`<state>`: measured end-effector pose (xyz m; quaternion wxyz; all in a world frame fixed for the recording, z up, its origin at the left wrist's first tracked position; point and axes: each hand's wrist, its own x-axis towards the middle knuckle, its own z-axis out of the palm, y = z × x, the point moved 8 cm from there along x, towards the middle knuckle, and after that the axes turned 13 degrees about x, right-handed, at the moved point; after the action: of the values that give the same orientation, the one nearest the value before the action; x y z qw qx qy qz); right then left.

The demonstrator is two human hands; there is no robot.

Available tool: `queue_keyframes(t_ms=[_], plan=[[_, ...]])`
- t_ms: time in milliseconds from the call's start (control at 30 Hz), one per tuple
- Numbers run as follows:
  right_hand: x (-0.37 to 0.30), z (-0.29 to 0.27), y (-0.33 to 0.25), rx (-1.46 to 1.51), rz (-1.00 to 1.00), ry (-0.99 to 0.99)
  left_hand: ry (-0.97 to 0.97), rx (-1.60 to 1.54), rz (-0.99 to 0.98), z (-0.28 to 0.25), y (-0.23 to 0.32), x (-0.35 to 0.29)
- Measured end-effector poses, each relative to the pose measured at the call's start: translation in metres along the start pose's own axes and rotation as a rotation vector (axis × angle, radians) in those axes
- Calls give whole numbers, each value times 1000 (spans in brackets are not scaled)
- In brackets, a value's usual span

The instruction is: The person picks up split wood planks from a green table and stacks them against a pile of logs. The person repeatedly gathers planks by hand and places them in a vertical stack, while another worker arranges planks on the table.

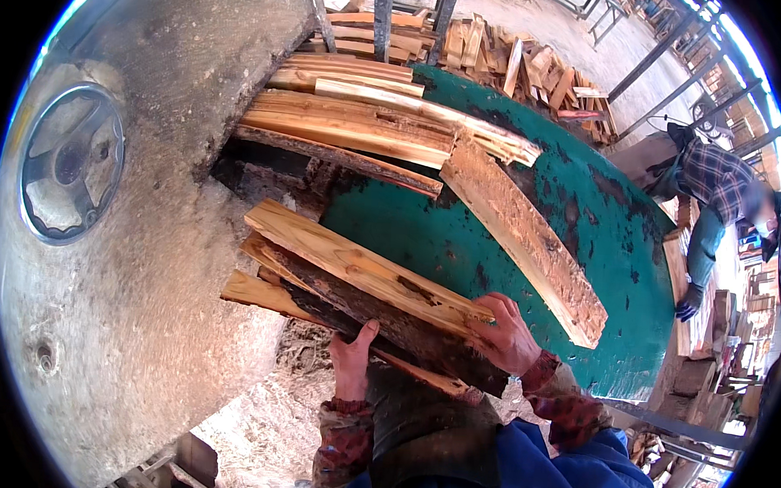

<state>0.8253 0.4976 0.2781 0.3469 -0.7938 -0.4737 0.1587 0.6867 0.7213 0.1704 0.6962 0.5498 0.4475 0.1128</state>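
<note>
A pale floor [549,26] stretches past dark metal posts [382,24].

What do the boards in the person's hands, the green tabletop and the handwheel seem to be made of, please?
Held boards: rough, unfinished wood, with visible grain and dark, bark-like faces.
Green tabletop: probably painted metal; the coat has dark, worn-looking patches, but the base is uncertain.
Handwheel: likely smooth, bright metal, judging by its shiny rim.
</note>
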Motion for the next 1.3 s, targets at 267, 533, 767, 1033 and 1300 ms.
queue_keyframes(t_ms=[267,533,767,1033,1300], plan=[[30,19,13,112,99,-65,20,-13,-61,-3,-14,3],[65,39,19,202,184,-127,-2,37,-90,-6,-17,3],[70,-4,-11,-102,-26,52,-20,8,-68,-3,-9,1],[9,0,-12,577,316,17,-38,51,-159,-5,-18,5],[-61,44,-55,1490,524,389,-79,124,-312,-6,-10,-3]])
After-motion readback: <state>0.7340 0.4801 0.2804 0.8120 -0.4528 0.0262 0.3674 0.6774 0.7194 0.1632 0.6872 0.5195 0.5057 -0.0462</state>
